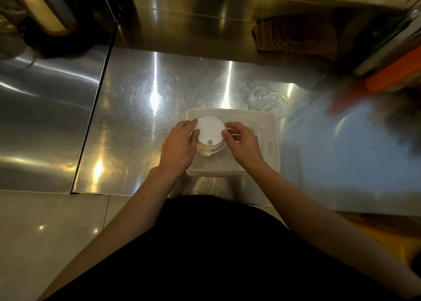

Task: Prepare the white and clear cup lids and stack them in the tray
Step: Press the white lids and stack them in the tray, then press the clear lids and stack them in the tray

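A stack of white cup lids (pixel 210 133) stands in the left part of a pale plastic tray (pixel 272 139) on the steel counter. My left hand (pixel 180 145) holds the stack's left rim with thumb and fingers. On the stack's right edge, my right hand (pixel 242 141) pinches the top lid. Under my right hand a clear lid (pixel 255 130) lies in the tray, mostly hidden. Two clear lids (pixel 268 101) lie on the counter just behind the tray's far right corner.
The steel counter (pixel 148 100) spreads around the tray. A pile of brown paper sleeves (pixel 293 36) sits at the back right. Orange and dark blurred items (pixel 391 77) crowd the right edge. A metal vessel (pixel 45 9) stands at the far left.
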A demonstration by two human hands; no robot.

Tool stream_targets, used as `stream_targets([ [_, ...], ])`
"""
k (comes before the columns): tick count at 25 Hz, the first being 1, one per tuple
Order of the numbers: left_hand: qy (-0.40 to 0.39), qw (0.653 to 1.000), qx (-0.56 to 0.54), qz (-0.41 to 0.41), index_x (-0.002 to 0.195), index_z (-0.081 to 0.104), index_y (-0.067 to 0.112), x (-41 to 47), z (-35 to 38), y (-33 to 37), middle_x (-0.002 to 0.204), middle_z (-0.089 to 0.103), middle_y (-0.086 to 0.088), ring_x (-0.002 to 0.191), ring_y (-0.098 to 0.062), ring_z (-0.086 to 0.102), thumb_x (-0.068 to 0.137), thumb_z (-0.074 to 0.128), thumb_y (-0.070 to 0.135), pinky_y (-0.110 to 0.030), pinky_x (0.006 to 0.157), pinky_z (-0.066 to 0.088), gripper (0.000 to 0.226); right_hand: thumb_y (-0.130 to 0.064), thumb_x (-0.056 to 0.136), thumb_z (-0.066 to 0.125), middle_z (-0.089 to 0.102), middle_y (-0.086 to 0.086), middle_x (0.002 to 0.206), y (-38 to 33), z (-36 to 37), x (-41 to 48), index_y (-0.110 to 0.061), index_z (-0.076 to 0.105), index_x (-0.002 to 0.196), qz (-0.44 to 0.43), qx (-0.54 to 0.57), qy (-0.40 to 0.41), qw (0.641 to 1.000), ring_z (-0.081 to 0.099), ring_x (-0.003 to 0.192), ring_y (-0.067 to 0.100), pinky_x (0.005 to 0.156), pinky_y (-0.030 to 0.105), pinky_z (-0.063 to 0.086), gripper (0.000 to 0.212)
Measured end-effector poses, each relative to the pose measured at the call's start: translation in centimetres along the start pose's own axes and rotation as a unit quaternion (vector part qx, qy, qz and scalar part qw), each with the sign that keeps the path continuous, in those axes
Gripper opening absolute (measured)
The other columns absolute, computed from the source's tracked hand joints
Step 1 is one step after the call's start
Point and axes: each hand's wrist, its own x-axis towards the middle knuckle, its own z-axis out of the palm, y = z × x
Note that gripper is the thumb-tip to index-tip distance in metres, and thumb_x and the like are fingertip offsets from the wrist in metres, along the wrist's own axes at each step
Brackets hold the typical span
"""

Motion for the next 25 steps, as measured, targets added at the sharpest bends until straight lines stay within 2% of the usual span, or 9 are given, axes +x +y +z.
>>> stream_targets([
  [3, 0.001, 1.0, -0.019, 0.005, 0.141, 0.046, 0.018, 0.2, -0.5, 0.0, 0.139, 0.051, -0.004, 0.102, -0.024, 0.062, 0.1, 0.043, 0.035, -0.034, 0.095, 0.044, 0.044, -0.03, 0.094, 0.058, 0.062, -0.007, 0.103, -0.3, -0.1, -0.2, -0.015, 0.06, 0.122, 0.006, -0.005, 0.007, 1.0, 0.057, 0.083, -0.004, 0.071, 0.008, 0.042, 0.032],
  [5, 0.006, 0.999, -0.029, 0.013, 0.138, 0.048, 0.019, 0.5, -1.1, 0.2, 0.139, 0.052, -0.004, 0.091, -0.016, 0.061, 0.099, 0.045, 0.036, -0.029, 0.091, 0.042, 0.043, -0.031, 0.094, 0.058, 0.062, -0.006, 0.105, -0.4, -0.2, -0.3, -0.015, 0.06, 0.123, 0.009, -0.013, 0.015, 1.0, 0.058, 0.085, -0.001, 0.071, 0.008, 0.041, 0.033],
  [7, 0.012, 0.999, -0.043, 0.029, 0.136, 0.05, 0.02, 0.9, -1.7, 0.6, 0.137, 0.054, -0.003, 0.087, -0.012, 0.059, 0.099, 0.046, 0.035, -0.027, 0.088, 0.043, 0.04, -0.032, 0.095, 0.057, 0.062, -0.007, 0.107, -0.7, -0.4, -0.4, -0.016, 0.059, 0.124, 0.011, -0.022, 0.026, 0.999, 0.057, 0.09, 0.003, 0.073, 0.008, 0.041, 0.033],
  [11, 0.01, 0.995, -0.061, 0.073, 0.134, 0.052, 0.021, 2.6, -2.6, 1.0, 0.134, 0.056, -0.003, 0.107, -0.017, 0.061, 0.099, 0.046, 0.036, -0.031, 0.094, 0.048, 0.039, -0.03, 0.095, 0.057, 0.061, -0.008, 0.104, -1.3, -0.8, -0.3, -0.018, 0.06, 0.122, -0.008, -0.032, 0.068, 0.997, 0.057, 0.087, 0.0, 0.072, 0.004, 0.039, 0.03],
  [14, 0.007, 0.992, -0.051, 0.111, 0.132, 0.054, 0.021, 4.2, -2.6, 1.4, 0.135, 0.057, -0.003, 0.118, -0.019, 0.057, 0.099, 0.046, 0.037, -0.037, 0.103, 0.047, 0.038, -0.031, 0.095, 0.055, 0.061, -0.009, 0.105, -1.8, -1.2, -0.3, -0.021, 0.058, 0.123, -0.012, -0.045, 0.098, 0.994, 0.058, 0.088, 0.0, 0.077, 0.007, 0.041, 0.03],
  [17, -0.007, 0.988, -0.047, 0.149, 0.132, 0.054, 0.021, 5.6, -2.4, 2.3, 0.137, 0.055, -0.003, 0.122, -0.019, 0.054, 0.098, 0.046, 0.038, -0.032, 0.105, 0.043, 0.038, -0.03, 0.096, 0.054, 0.064, -0.005, 0.112, -2.4, -1.9, -0.1, -0.02, 0.057, 0.125, -0.023, -0.06, 0.126, 0.99, 0.058, 0.093, 0.002, 0.08, 0.007, 0.043, 0.031],
  [19, -0.022, 0.985, -0.037, 0.164, 0.133, 0.054, 0.021, 6.5, -2.1, 3.0, 0.14, 0.053, -0.003, 0.126, -0.019, 0.051, 0.099, 0.045, 0.039, -0.025, 0.104, 0.034, 0.039, -0.029, 0.096, 0.054, 0.064, -0.003, 0.116, -2.7, -2.8, 0.3, -0.02, 0.056, 0.127, -0.033, -0.071, 0.137, 0.987, 0.058, 0.095, 0.002, 0.08, 0.005, 0.042, 0.032],
  [21, -0.038, 0.984, -0.023, 0.174, 0.135, 0.052, 0.021, 7.3, -1.6, 3.9, 0.143, 0.05, -0.003, 0.131, -0.019, 0.047, 0.099, 0.043, 0.04, -0.024, 0.103, 0.029, 0.041, -0.029, 0.096, 0.054, 0.064, -0.001, 0.12, -2.6, -3.9, 0.9, -0.02, 0.055, 0.129, -0.04, -0.078, 0.145, 0.985, 0.059, 0.099, 0.004, 0.085, 0.01, 0.045, 0.033],
  [25, -0.037, 0.979, 0.004, 0.2, 0.137, 0.049, 0.021, 9.3, -0.5, 5.9, 0.144, 0.049, -0.004, 0.132, -0.02, 0.047, 0.099, 0.042, 0.041, -0.031, 0.107, 0.036, 0.043, -0.031, 0.096, 0.055, 0.063, 0.003, 0.123, -1.7, -7.1, 3.0, -0.018, 0.054, 0.131, -0.064, -0.104, 0.146, 0.982, 0.06, 0.103, 0.008, 0.091, 0.022, 0.05, 0.037],
])
